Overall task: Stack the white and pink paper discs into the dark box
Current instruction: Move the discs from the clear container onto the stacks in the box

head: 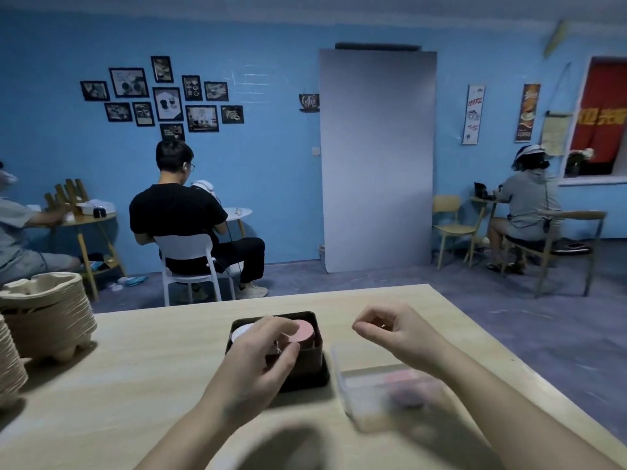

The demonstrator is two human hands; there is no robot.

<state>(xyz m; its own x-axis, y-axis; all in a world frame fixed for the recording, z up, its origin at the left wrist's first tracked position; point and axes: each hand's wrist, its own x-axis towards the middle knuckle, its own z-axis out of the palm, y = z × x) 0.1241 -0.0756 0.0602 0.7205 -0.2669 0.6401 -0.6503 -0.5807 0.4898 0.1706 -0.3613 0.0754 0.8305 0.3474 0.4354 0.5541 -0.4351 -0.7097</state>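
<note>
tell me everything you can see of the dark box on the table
The dark rectangular box with rounded corners stands upright and open-topped on a dark flat base on the pale wooden table. Inside, a stack of white paper discs sits at left, pink paper discs at right. The left hand covers its near rim, fingers curled over the opening; contact is unclear.

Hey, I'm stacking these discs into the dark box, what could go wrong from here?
1. The left hand covers part of the pink discs in the dark box; pulling it away carelessly might drag the top ones askew.
2. The white discs sit right beside them, so a nudge could mix the stacks.
3. The right arm hangs over the clear tub and might knock it.
</note>
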